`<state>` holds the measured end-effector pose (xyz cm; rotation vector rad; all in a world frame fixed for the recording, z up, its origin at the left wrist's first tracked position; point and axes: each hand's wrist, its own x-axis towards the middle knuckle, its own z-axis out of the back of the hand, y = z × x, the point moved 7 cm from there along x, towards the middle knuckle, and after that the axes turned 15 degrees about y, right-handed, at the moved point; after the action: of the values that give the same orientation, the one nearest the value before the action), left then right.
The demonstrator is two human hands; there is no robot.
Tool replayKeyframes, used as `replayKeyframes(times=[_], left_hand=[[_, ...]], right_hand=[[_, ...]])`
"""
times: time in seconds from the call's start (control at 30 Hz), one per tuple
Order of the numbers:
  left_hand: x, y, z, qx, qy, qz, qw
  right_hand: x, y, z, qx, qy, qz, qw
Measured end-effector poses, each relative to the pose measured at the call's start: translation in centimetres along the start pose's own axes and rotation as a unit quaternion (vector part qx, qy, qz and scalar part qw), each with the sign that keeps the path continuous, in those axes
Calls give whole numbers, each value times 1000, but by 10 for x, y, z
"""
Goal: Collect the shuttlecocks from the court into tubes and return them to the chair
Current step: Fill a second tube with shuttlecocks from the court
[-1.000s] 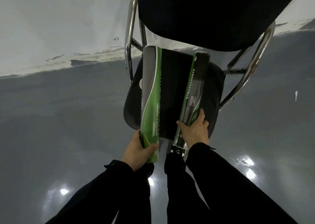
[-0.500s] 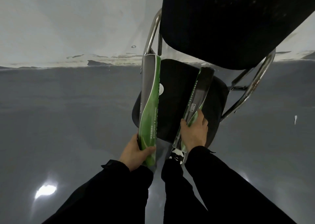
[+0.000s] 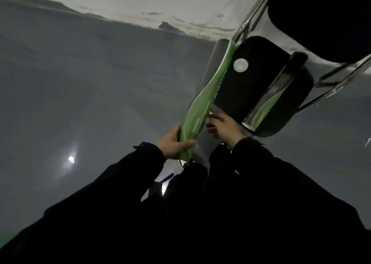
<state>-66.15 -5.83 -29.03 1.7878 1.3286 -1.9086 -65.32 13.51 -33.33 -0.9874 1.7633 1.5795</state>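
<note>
1. Two tubes, one in hand: the left hand (image 3: pixel 170 143) grips the green tube's (image 3: pixel 202 105) near end beside the chair seat's (image 3: pixel 259 78) left edge; it may slide off.
2. The right hand (image 3: pixel 224 126) hovers relaxed, holding nothing.
3. The second tube (image 3: pixel 275 92) overhangs the seat's front edge and could tip.

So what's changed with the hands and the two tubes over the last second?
The right hand let go of the right tube, which now lies on the chair seat, and moved toward the left tube. The left hand still grips that tube's near end.
</note>
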Motion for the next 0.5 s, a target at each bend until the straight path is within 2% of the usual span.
replayKeyframes(times=[0.23,0.43,0.5], left_hand=[[-62,53,18,-203,-47,-48,977],[-116,84,32,-273,-148,-129,942],[-129,84,25,-287,-131,-158,936]], right_hand=[[-24,39,-112,-14,117,13,993],[-31,59,-200,-93,222,10,970],[-32,77,-214,-132,226,28,965]])
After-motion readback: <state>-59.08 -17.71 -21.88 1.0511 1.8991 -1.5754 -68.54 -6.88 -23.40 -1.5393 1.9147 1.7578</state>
